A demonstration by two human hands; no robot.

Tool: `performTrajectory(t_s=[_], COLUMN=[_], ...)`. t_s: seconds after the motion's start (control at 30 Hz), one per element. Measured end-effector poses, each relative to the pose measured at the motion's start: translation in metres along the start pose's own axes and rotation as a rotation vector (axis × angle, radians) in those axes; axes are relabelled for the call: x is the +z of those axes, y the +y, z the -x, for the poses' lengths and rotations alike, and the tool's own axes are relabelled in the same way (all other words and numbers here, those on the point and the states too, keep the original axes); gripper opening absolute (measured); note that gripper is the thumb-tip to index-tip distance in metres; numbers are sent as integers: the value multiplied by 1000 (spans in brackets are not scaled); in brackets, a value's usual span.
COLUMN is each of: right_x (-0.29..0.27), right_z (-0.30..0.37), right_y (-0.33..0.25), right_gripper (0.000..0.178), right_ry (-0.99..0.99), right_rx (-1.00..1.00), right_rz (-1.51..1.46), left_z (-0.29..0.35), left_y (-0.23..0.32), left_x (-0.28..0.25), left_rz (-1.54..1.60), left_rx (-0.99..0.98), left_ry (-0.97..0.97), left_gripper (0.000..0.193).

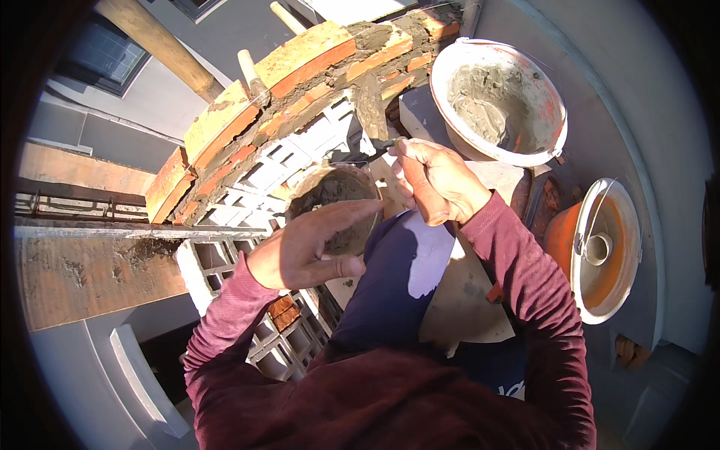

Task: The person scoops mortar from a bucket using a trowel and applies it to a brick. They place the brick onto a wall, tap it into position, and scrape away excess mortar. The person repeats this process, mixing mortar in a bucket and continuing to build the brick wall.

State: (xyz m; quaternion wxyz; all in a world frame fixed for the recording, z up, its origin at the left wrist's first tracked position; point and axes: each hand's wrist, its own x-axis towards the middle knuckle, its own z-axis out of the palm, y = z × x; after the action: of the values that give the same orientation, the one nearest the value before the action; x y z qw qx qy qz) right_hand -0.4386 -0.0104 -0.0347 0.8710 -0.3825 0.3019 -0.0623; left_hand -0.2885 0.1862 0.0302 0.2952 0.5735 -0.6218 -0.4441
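My right hand [439,180] is closed around the handle of a trowel. Its mortar-smeared blade [369,109] points away from me, close to the inner face of a curved brick wall [300,94]. Fingers outstretched and thumb apart, my left hand [311,244] is open and holds nothing. It hovers over a round bucket [304,184] with grey mortar inside, partly hiding it. Orange bricks top the wall, with wet mortar in the joints and on an upper stretch. White hollow blocks [262,172] line its inner side.
At the upper right stands a white-rimmed bucket of mortar [487,101]. An orange bucket [592,247] with a small cup inside is at the right. Wooden poles [161,49] rise beyond the wall. A plank [97,277] lies left, and hollow blocks [277,345] sit below my left arm.
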Motion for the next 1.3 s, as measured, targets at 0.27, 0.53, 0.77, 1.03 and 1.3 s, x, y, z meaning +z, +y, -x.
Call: performTrajectory(t_s=[0.27,0.53,0.77,1.03,1.3], right_x=[67,82,71,134,179], right_z=[9,132,105,-28,-228], right_y=[-3,-71,-204,-326,-313], right_gripper=[28,49,48,40,35], right_ry=[13,4,139,4,-149], right_rx=[175,210,-20,-164,169], right_rz=[-218,962,1643,2178,2440], left_z=[17,166,233,41,-105], left_y=[105,140,148,78,3], left_x=[125,135,90,-56,-169], left_rz=[-468,-101,102,-305,-521], left_rx=[-429,-901,-1133,-744,-752], left_ry=[-10,221,-254,258,410], left_gripper=[50,52,58,69,78])
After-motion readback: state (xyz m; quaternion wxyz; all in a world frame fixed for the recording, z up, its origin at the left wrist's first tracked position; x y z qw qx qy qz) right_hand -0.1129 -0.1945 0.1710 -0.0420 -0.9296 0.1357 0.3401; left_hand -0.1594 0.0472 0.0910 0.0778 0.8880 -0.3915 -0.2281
